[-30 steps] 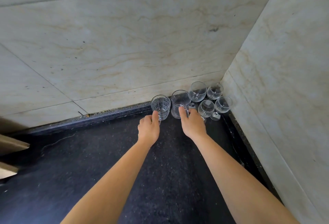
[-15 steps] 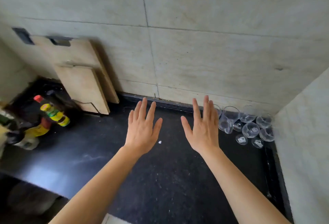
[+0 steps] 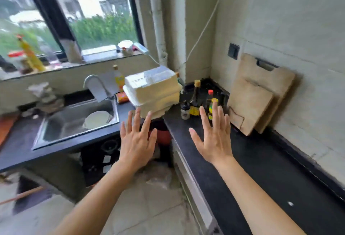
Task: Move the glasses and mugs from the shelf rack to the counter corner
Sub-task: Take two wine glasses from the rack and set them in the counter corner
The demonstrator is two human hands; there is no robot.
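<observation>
Both hands are raised in front of the person, palms down and fingers spread wide, and neither holds anything. The left hand (image 3: 137, 144) hangs over the gap where two runs of dark desk (image 3: 261, 169) meet at a corner, above a red and black object (image 3: 162, 135) on the floor below. The right hand (image 3: 212, 141) hovers over the right run of desk, not touching it. Just past the right hand's fingertips stands a cluster of bottles (image 3: 196, 102), dark ones with yellow labels and one with a red cap. To the right of that hand two wooden cutting boards (image 3: 255, 102) lean against the tiled wall, the smaller in front of the larger. Beyond the left hand's fingertips sits a stack of white foam boxes (image 3: 152, 89). Further left of that hand a steel sink (image 3: 74, 122) is set into the desk, with a white plate (image 3: 97, 119) in it and a curved tap (image 3: 96, 83) behind. Far ahead of both hands is a window (image 3: 74, 10) with clutter along its sill. No glasses, mugs or shelf rack appear in the view, so their place cannot be told.
</observation>
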